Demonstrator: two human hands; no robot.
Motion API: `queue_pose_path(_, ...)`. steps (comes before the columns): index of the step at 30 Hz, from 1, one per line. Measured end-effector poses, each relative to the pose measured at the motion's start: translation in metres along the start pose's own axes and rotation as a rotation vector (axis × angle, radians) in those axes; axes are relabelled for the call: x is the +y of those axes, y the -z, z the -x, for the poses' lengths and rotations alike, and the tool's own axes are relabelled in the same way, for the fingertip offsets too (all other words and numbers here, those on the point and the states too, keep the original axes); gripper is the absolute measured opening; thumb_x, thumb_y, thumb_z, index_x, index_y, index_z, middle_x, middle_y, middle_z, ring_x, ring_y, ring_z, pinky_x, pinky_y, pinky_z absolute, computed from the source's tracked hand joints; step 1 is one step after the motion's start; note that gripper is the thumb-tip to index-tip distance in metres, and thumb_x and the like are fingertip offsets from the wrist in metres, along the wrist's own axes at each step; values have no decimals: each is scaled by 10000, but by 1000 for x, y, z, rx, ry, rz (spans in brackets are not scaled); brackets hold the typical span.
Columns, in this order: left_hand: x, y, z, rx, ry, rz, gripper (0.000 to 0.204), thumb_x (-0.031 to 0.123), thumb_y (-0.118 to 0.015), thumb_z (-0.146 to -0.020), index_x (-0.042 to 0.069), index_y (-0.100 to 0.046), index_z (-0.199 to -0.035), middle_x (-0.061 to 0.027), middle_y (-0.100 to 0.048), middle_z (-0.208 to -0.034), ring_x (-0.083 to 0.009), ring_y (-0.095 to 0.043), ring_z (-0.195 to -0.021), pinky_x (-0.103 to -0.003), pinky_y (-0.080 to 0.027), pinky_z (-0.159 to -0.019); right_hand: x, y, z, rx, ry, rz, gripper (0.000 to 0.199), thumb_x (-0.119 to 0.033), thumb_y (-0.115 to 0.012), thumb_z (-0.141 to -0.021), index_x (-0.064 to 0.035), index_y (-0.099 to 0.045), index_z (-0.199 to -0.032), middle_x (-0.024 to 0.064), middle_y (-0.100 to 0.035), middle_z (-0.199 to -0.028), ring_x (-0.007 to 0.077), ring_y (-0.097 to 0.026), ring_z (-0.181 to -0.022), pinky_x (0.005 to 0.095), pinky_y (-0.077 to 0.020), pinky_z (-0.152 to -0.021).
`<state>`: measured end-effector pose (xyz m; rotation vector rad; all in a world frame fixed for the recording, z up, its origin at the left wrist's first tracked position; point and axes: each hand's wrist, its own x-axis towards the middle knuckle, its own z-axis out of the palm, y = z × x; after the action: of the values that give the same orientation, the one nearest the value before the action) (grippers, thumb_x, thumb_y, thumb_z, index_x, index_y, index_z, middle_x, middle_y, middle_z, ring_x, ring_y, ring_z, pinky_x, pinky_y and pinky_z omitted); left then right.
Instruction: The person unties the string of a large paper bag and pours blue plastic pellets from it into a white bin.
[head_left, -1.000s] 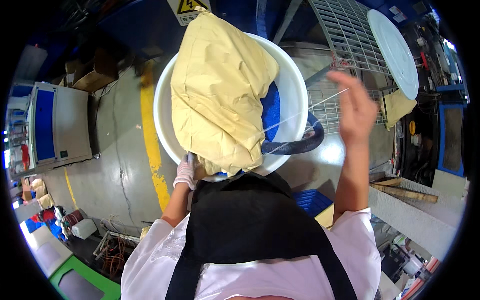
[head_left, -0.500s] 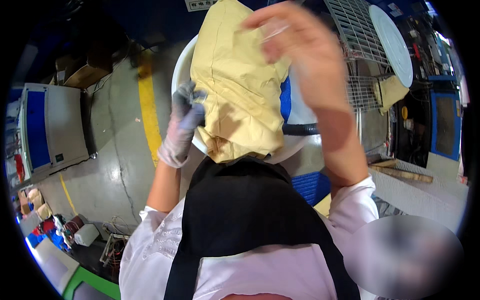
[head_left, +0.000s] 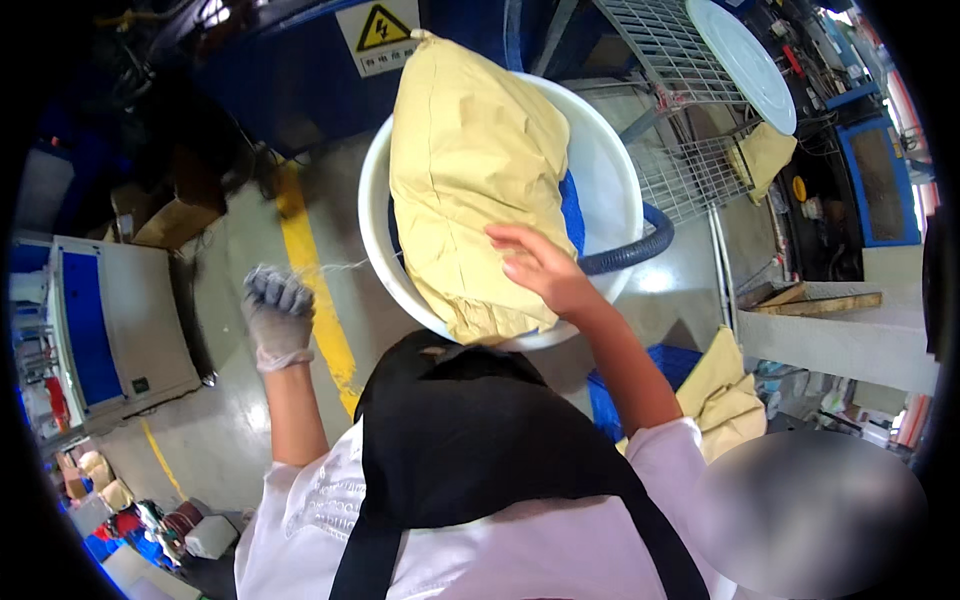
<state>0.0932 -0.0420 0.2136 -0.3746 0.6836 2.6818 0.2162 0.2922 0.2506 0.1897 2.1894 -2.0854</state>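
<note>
Left hand (head_left: 277,312) has swung out left of the white tub (head_left: 610,180), gloved grip fisted on a thin string (head_left: 335,266) | yellow sack (head_left: 475,170) lies in tub | right hand (head_left: 540,268) has dropped onto sack, grip wide, fingers spread

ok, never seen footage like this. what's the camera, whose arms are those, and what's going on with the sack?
The camera sits on a person's head and looks down, so the arms at the bottom are the wearer's own. It is a fisheye lens, which is why straight edges bend near the rim. There is no robot.

The left hand wears a thin glove and is closed in a fist around a thin string that runs toward the sack. The right hand is bare and lies flat on a yellow paper sack. The sack stands in a white round tub on the concrete floor, beside a yellow floor line. A dark ribbed hose curves along the tub's right side.
</note>
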Motion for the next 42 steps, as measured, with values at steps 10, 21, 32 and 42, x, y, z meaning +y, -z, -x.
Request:
queue_pose_path(10,30,7,-117,284,79,-414,189,294,-507,-860,167,-500,-719,14,-491,-653,-152,-445,-570,-281,-359,-507,131,12,28,658,-242,-551,236,-180,-504,-908,-37,-559,-1087,55,-592,-1039,144,-558,-955,276,-437,-817)
queue_pose_path(21,-128,-86,-415,37,363,-822,269,363,-522,-879,113,-594,-947,-29,-610,-874,-143,-576,-775,-287,-469,-692,233,114,-142,1438,-129,-298,203,-124,-553,-877,-24,-565,-1053,48,-603,-966,124,-552,-866,235,-437,-739)
queue_pose_path(32,-173,-112,-461,-131,375,-868,422,412,-495,-903,91,-445,-1171,-77,-561,-1056,-192,-581,-939,-326,-506,-780,274,206,-211,715,-331,-885,657,-573,-347,-906,-9,-526,-1193,86,-596,-1121,172,-562,-993,314,-435,-862)
queue_pose_path(42,-181,-87,-483,-63,391,-857,527,494,-468,-892,30,-524,-1136,-105,-583,-1090,-201,-577,-977,-331,-472,-867,337,269,-288,708,-583,-1099,706,-617,-272,-898,-61,-427,-1304,89,-527,-1228,226,-508,-1081,363,-388,-946)
